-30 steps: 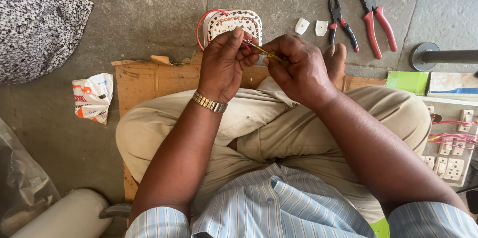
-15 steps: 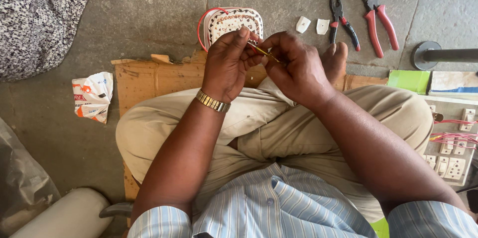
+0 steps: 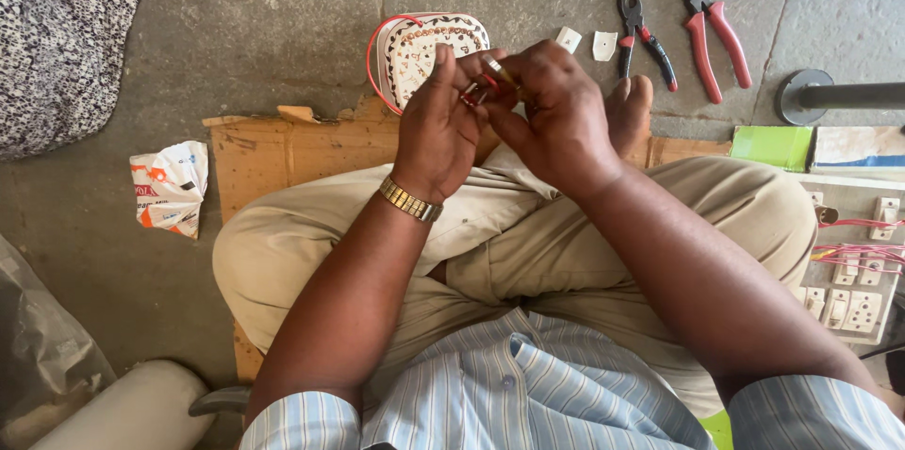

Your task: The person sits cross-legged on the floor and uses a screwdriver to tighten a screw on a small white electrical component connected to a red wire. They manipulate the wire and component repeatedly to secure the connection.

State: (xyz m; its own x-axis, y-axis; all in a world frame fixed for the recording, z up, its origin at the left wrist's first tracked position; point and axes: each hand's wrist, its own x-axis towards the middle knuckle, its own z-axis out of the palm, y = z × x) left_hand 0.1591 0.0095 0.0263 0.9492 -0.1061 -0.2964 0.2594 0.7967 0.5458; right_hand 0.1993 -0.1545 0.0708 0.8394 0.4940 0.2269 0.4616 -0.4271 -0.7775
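— What are the hands doing?

— Both are raised together above the crossed legs. The left hand (image 3: pixel 441 120) has its fingers curled round a small part with red on it (image 3: pixel 474 92), pinched between thumb and fingertips. The right hand (image 3: pixel 556 111) meets it from the other side, its thumb and forefinger pressed on a thin yellowish wire end (image 3: pixel 497 68) that sticks up between the two hands.

— Can you tell what the small part is?

— Not clearly (most of it is hidden by the fingers). Only a bit of red and something metallic shows.

— Where is it relative to the floor things?

— Held in the air, just in front of a white patterned board (image 3: pixel 424 49) lying on the stone floor, with a red wire (image 3: pixel 373 49) looping along that board's left edge.

— And around?

— A gold wristwatch (image 3: pixel 410 200) sits on the left wrist. A sheet of cardboard (image 3: pixel 283 148) lies under the legs. To the right on the floor are two small white pieces (image 3: pixel 584 42), small black-handled cutters (image 3: pixel 643 33) and red-handled pliers (image 3: pixel 709 26), side by side but apart. A crumpled printed wrapper (image 3: pixel 170 188) lies well to the left. At the far right edge a switch panel with red wires (image 3: pixel 858 266) sits beside the knee.
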